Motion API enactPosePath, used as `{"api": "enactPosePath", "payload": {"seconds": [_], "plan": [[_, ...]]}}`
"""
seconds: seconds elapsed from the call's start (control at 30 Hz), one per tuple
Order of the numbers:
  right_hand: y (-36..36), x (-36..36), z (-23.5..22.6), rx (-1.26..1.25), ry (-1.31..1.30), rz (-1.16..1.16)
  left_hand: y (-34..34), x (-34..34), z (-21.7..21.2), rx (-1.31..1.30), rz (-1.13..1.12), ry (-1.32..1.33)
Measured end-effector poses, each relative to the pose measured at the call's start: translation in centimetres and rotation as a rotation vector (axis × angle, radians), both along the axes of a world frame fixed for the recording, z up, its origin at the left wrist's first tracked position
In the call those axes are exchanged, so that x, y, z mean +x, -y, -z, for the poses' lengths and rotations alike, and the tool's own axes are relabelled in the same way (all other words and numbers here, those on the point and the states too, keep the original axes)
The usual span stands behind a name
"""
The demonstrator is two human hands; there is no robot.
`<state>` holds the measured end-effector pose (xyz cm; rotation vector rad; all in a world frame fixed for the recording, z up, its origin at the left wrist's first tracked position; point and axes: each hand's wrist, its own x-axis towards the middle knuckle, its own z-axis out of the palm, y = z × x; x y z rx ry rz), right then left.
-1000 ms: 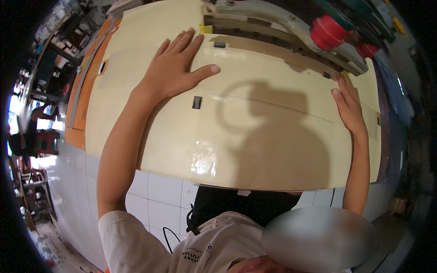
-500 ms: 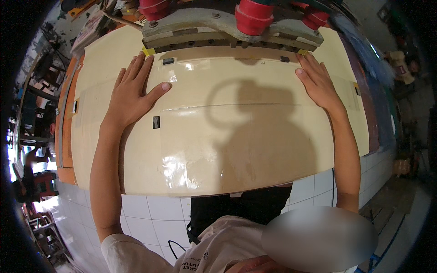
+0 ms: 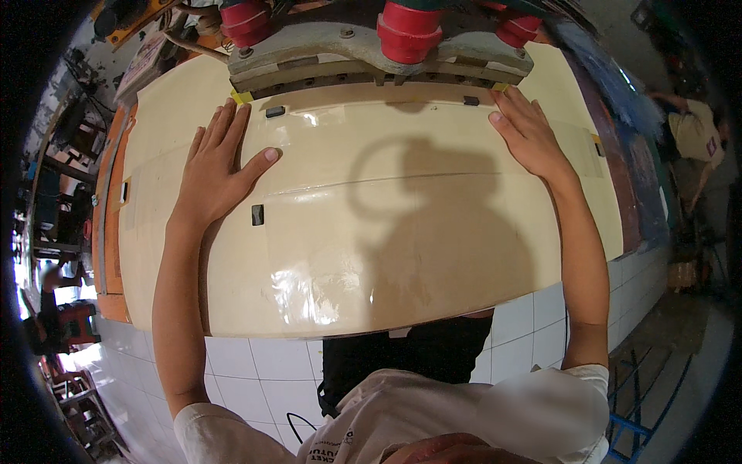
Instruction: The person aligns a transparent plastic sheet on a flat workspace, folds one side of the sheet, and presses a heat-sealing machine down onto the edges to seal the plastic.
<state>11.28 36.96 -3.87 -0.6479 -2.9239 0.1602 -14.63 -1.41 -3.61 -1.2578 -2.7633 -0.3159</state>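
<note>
My left hand lies flat on a glossy cream sheet, its thumb spread to the right. Its fingertips reach the left end of a heavy metal press bar, beside a bit of yellow tape. Resting flat at the bar's right end is my right hand, fingertips near another yellow tape piece. Neither hand holds anything. Small dark pads sit on the sheet: one right of my left fingers, one left of my right fingers, and one below my left thumb.
Red cylindrical fittings stand on top of the press. An orange board edge runs along the left, and bluish plastic sheeting hangs at the right. White floor tiles show below the table. A blue metal frame stands lower right.
The view has shifted slightly, so the press and sheet appear a little further left. Both hands remain flat in about the same places on the sheet.
</note>
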Motion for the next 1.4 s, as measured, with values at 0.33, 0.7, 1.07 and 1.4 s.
{"api": "enactPosePath", "payload": {"seconds": [0.33,0.7,1.07,1.4], "plan": [[-0.18,0.06,-0.09,0.012,-0.008,-0.006,-0.13,0.21,-0.21,-0.012,0.005,0.022],[-0.05,-0.19,-0.20,0.023,0.025,0.013,-0.06,0.26,-0.34,-0.016,0.000,0.025],[-0.27,-0.22,-0.15,0.020,0.009,-0.004,0.08,0.14,-0.03,0.016,-0.009,0.017],[-0.20,-0.31,0.08,0.027,-0.005,-0.015,0.25,0.20,-0.21,0.006,-0.006,0.035]]}}
